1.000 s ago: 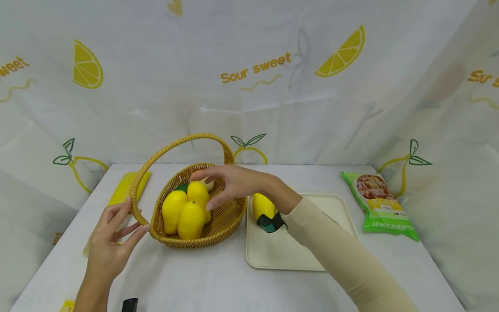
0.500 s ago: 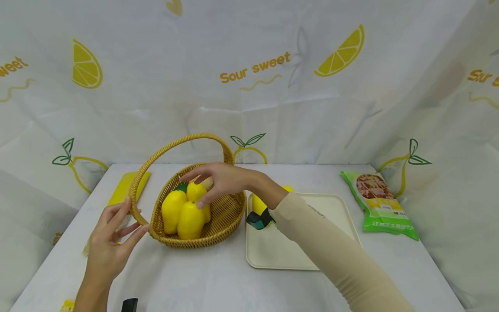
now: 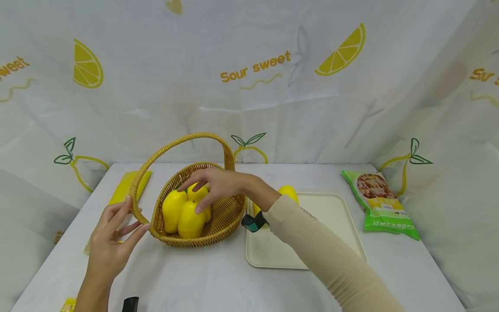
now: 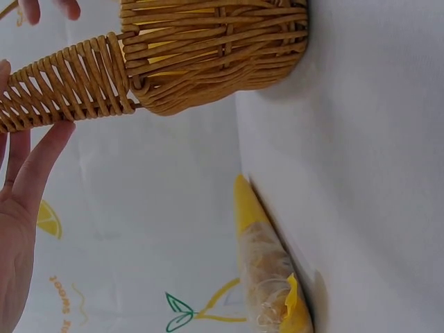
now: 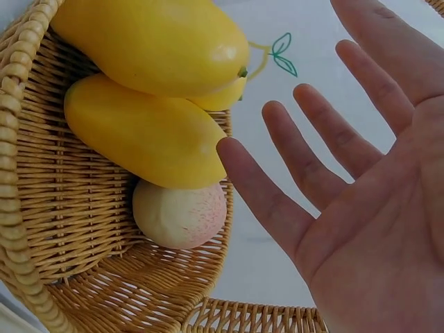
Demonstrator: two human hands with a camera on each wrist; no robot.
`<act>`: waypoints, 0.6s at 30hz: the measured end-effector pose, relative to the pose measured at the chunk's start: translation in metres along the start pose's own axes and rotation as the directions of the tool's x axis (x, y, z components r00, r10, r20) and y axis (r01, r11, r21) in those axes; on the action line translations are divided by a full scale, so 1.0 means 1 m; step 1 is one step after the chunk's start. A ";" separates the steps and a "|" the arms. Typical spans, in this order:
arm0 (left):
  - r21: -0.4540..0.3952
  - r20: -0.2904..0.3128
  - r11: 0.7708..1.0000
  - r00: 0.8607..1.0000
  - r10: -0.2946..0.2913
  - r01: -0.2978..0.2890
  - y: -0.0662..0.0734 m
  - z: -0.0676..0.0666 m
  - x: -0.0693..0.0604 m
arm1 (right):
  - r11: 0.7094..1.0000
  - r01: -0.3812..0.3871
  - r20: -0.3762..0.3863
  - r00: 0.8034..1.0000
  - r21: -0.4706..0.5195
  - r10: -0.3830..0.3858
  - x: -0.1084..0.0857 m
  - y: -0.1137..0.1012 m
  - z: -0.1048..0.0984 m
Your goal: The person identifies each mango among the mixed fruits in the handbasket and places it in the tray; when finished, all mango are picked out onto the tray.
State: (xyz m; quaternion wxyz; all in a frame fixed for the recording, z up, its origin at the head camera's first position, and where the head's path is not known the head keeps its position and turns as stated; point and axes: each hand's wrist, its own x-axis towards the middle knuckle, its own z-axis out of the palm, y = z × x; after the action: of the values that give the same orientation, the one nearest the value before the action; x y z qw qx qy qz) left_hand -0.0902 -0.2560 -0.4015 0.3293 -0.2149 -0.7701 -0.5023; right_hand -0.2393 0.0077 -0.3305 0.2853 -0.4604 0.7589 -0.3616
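My left hand (image 3: 111, 242) pinches the left foot of the arched handle (image 3: 175, 145) of a wicker basket (image 3: 228, 216). The left wrist view shows its fingers (image 4: 43, 163) against the woven handle. Several yellow mangoes (image 3: 191, 221) lie together in the basket's left part. Beside them is a pale peach (image 5: 182, 214) with a pink blush, hidden behind my hand in the head view. My right hand (image 3: 218, 184) hovers over the mangoes with spread fingers and holds nothing. In the right wrist view its palm (image 5: 374, 229) faces the fruit, apart from it.
A cream tray (image 3: 327, 225) stands right of the basket, with yellow mangoes (image 3: 288, 193) on it partly behind my right arm. A green food bag (image 3: 383, 206) lies farther right. A yellow-topped clear bag (image 3: 130, 186) lies left of the basket.
My right hand has shifted left over the basket, covering the peach in the head view. More of the tray's mangoes shows. My left hand and the basket stay put.
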 end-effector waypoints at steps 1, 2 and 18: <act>-0.006 0.000 1.000 1.000 -0.003 0.003 0.000 0.000 0.000 | 1.000 0.001 0.006 1.000 -0.002 -0.001 0.001 0.001 0.001; -0.008 -0.001 1.000 1.000 -0.007 0.007 0.000 0.000 0.000 | 1.000 0.000 0.013 1.000 -0.003 0.000 0.001 0.001 0.002; 0.039 0.007 0.998 0.999 -0.040 0.039 0.003 0.000 -0.001 | 0.998 -0.036 0.087 0.995 -0.049 0.040 0.012 0.003 0.013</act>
State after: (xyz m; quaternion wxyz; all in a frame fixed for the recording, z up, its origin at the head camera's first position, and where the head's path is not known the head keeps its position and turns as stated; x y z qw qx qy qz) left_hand -0.0880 -0.2551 -0.4003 0.3205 -0.1951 -0.7851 -0.4927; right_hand -0.2360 -0.0061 -0.3413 0.3142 -0.4678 0.7627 -0.3175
